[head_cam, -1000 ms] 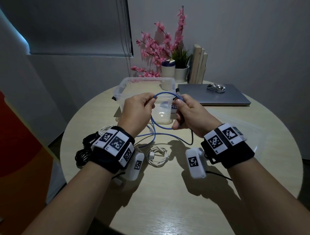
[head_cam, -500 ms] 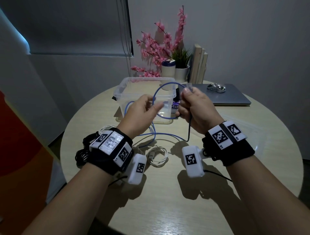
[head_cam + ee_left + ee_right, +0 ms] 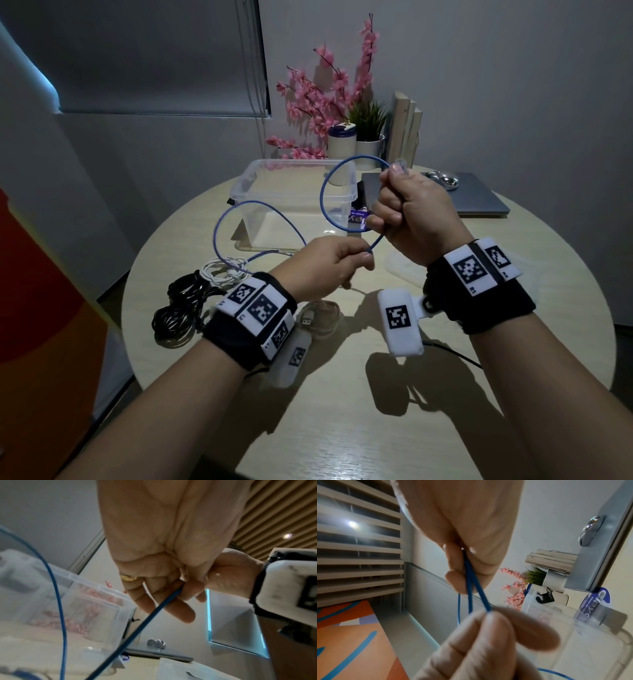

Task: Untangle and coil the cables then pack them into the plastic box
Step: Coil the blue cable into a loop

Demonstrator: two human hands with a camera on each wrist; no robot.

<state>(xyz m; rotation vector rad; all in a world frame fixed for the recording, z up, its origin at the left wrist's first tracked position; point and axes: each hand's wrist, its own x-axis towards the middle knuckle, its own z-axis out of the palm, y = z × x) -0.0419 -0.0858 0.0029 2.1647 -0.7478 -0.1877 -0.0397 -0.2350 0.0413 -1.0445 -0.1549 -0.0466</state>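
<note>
A thin blue cable (image 3: 323, 202) curls in a loop above the table, in front of the clear plastic box (image 3: 253, 192). My right hand (image 3: 404, 209) grips the loop where its strands cross, with the clear plug end sticking up past the thumb. Just below it, my left hand (image 3: 342, 260) pinches the blue cable (image 3: 154, 613) between thumb and fingers. A second, wider arc of the cable swings left and runs down to the table. In the right wrist view two strands of the blue cable (image 3: 471, 588) pass from my right palm to the left hand's fingertips (image 3: 488, 626).
A black cable bundle (image 3: 181, 308) and a white cable (image 3: 222, 274) lie on the round table's (image 3: 342, 411) left side; another white USB cable (image 3: 318, 318) lies under my left wrist. A closed laptop (image 3: 479, 198) with a mouse, potted plants and pink flowers stand at the back.
My right hand rose and holds the loop higher. My left hand slid down the cable toward me and now pinches it below the right hand. The free arc swung out to the left.
</note>
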